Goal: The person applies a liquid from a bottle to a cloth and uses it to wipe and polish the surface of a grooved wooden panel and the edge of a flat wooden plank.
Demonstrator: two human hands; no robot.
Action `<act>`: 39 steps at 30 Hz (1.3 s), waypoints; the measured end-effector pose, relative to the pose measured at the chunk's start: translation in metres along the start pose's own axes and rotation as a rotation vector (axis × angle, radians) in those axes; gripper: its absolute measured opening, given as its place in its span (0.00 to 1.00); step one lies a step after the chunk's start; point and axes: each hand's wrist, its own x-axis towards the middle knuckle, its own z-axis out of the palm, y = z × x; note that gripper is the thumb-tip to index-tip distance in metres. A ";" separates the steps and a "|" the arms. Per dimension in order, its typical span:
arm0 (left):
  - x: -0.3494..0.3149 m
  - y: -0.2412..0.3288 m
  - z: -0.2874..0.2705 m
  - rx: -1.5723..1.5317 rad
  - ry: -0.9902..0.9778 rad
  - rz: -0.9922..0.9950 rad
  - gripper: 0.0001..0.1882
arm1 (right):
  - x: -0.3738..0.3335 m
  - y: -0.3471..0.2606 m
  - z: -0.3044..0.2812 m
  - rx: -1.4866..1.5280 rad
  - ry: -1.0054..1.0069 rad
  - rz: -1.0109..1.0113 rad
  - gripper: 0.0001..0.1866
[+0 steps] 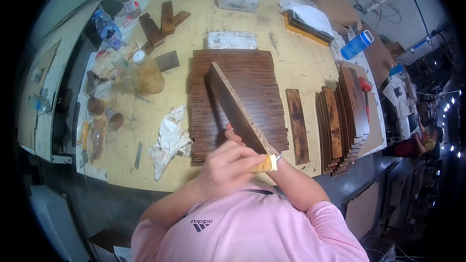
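My left hand (227,166) is closed round a small yellow block (264,164) with a pale end, just in front of my chest. Close beside it, a dark brown wooden plank (238,109) is raised on edge, its rough light edge facing up. The right forearm (301,184) reaches to the plank's near end, where my right hand is mostly hidden behind the plank and my left hand. Beneath the plank lies a wide layer of dark brown strips (252,82) side by side on the table. A crumpled white rag (171,140) rests left of them.
Stacked planks (342,116) and a single plank (297,126) stand right of the strips. To the left are a white-lidded jar (148,73), cups (114,119) and a thin blade (139,155). A white-wrapped block (232,40) sits behind. Another person (424,143) is far right.
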 end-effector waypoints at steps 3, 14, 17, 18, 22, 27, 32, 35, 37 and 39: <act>0.003 -0.016 -0.008 -0.014 0.015 -0.091 0.21 | -0.010 0.020 -0.006 -0.543 0.033 -0.276 0.14; 0.011 -0.032 -0.011 0.078 0.122 -0.215 0.20 | -0.015 0.033 -0.018 0.155 -0.275 0.122 0.14; 0.021 -0.067 -0.046 0.211 0.317 -0.271 0.19 | -0.032 0.022 0.029 -0.003 -0.237 0.159 0.14; 0.023 -0.081 -0.061 0.217 0.375 -0.346 0.19 | -0.035 0.024 0.027 0.014 -0.236 0.178 0.14; 0.015 -0.130 -0.109 0.195 0.535 -0.486 0.19 | -0.043 0.041 0.009 0.135 -0.217 0.278 0.12; 0.007 -0.111 -0.093 0.055 0.523 -0.562 0.18 | -0.043 0.052 -0.010 0.281 -0.401 0.274 0.11; 0.004 -0.119 -0.100 -0.039 0.631 -0.627 0.19 | -0.052 0.049 -0.020 0.168 -0.177 0.228 0.12; 0.003 -0.121 -0.075 -0.196 0.542 -0.640 0.19 | -0.056 0.042 -0.018 0.134 -0.167 0.181 0.12; -0.003 -0.125 -0.067 -0.124 0.537 -0.693 0.20 | -0.063 0.026 -0.001 0.032 -0.100 0.124 0.13; -0.012 -0.123 -0.068 -0.068 0.502 -0.780 0.21 | -0.073 0.006 -0.037 -0.488 0.151 0.020 0.16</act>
